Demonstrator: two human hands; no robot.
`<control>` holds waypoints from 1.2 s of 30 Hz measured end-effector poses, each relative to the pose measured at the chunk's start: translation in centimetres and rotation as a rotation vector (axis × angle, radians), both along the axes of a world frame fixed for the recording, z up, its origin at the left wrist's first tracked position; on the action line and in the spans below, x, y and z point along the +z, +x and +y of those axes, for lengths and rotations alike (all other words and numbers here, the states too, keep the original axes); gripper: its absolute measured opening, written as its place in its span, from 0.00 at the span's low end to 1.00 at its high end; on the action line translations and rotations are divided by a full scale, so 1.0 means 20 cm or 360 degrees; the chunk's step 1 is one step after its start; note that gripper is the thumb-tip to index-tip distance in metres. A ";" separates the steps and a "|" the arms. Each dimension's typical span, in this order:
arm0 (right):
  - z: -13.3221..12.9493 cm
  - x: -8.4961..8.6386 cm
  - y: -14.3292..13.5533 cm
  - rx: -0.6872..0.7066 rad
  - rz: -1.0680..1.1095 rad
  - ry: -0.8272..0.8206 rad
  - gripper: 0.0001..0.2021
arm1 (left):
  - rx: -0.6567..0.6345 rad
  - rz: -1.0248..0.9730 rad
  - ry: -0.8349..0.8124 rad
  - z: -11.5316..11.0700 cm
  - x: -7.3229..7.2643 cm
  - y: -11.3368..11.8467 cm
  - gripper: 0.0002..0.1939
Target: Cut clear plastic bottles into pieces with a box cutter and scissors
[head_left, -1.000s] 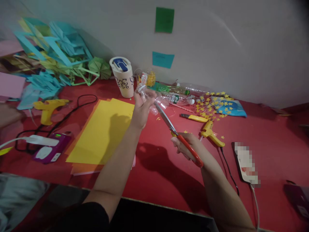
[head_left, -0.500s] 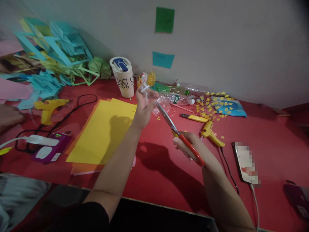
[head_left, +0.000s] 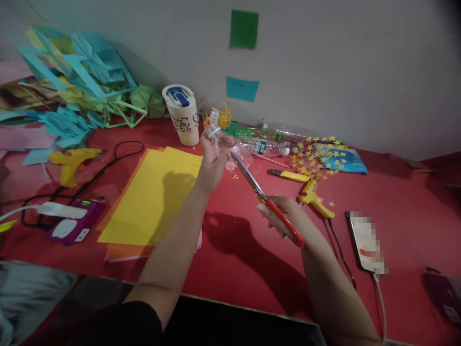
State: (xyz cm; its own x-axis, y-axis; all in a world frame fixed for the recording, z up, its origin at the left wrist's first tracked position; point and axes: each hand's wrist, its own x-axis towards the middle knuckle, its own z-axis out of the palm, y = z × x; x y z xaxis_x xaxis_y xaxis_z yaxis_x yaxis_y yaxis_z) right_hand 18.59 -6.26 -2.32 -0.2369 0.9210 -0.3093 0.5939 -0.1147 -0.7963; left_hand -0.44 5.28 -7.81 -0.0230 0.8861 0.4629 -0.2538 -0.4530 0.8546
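Observation:
Near the back of the red table, my left hand (head_left: 211, 168) is closed around a cut clear plastic bottle (head_left: 214, 131) with a white ring at its neck. Part of the bottle is hidden by my fingers, and its see-through edge is hard to make out. In my right hand (head_left: 277, 209) I grip scissors with red handles (head_left: 286, 225). Their blades point up and left, looking nearly closed, with the tips by my left thumb at the plastic. Small yellow paper scraps (head_left: 235, 177) lie below the bottle.
Yellow paper sheets (head_left: 144, 202) lie left, near a white cup (head_left: 185, 125). Plastic bottles (head_left: 266, 147), yellow stars (head_left: 317, 156), a box cutter (head_left: 290, 176) and a glue gun (head_left: 315, 199) are right. A phone (head_left: 365, 245), another glue gun (head_left: 72, 163) and a purple power strip (head_left: 79, 221) flank me.
My hands, the bottle and the scissors stay almost where they were. At the left edge, another person's hand has moved almost wholly out of view.

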 end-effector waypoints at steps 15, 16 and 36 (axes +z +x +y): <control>0.01 -0.02 0.02 -0.0023 0.0081 -0.0064 0.26 | 0.0004 0.0164 0.0119 -0.01 -0.02 0.04 0.28; 0.01 -0.02 0.02 -0.0036 0.0065 -0.0065 0.26 | 0.0007 0.0176 0.0118 -0.01 -0.02 0.04 0.28; 0.01 -0.02 0.02 -0.0031 0.0097 -0.0112 0.21 | -0.0041 0.0328 0.0330 -0.01 -0.04 0.05 0.32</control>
State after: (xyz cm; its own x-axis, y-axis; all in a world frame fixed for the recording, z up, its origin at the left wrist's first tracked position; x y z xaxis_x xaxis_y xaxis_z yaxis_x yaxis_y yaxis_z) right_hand 18.98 -6.05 -2.63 -0.2395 0.9021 -0.3589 0.5418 -0.1825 -0.8204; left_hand 0.62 5.02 -8.53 0.1116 0.7712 0.6267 -0.0985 -0.6189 0.7792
